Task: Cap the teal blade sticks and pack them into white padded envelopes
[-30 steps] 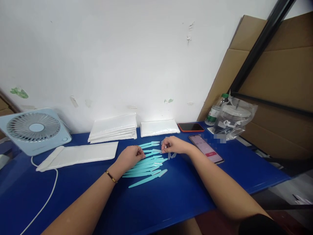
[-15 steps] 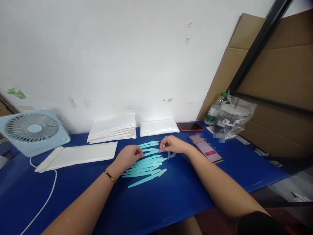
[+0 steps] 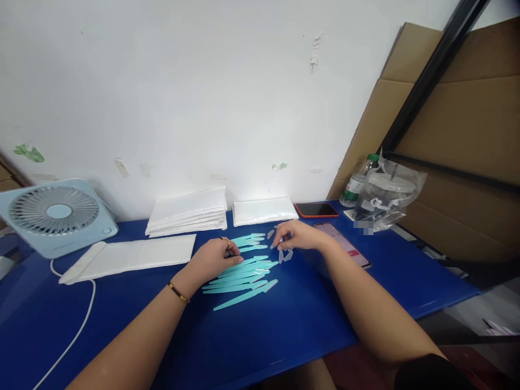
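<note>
Left hand (image 3: 215, 257) curled, fingertips on teal sticks (image 3: 239, 273) – grip unclear. Right hand (image 3: 298, 235) fingers bent, touching small clear caps (image 3: 284, 254) on blue bench (image 3: 284, 325) – pinch unclear.

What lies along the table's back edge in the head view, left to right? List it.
Fan → thick stack of white packets → flat white packet → dark phone in orange case → bottle → clear plastic bag.

1. Bare blue table (image 3: 284, 330) lies open in front of the teal sticks (image 3: 244, 271).
2. White packets (image 3: 187, 214) and a fan (image 3: 57, 216) block the back left.
3. Two phones (image 3: 317, 210) and a bagged cup (image 3: 385, 197) crowd the right.
</note>
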{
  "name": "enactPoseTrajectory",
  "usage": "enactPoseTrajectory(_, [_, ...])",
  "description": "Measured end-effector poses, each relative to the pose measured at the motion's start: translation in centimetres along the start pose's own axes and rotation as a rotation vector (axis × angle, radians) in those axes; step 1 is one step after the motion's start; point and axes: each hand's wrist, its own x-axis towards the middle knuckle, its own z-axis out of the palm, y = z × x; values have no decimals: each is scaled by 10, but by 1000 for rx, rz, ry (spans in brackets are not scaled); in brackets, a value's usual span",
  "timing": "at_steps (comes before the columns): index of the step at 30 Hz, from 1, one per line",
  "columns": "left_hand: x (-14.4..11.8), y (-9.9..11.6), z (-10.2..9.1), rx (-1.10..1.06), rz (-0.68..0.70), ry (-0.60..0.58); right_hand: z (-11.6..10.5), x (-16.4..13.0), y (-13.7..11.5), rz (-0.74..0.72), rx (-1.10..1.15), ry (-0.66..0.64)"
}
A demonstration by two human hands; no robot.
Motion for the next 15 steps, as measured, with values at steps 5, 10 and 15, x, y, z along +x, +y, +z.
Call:
enactPoseTrajectory(5, [-3, 0, 3, -39, -61, -103, -3, -5, 2, 21, -49, -144])
enactPoseTrajectory(10, [-1, -4, 5, 23, -92, 3, 4, -1, 4, 61, -87, -85])
enactPoseTrajectory(15, [1, -3, 6, 80, -73, 94, 16, 6, 5, 62, -93, 52])
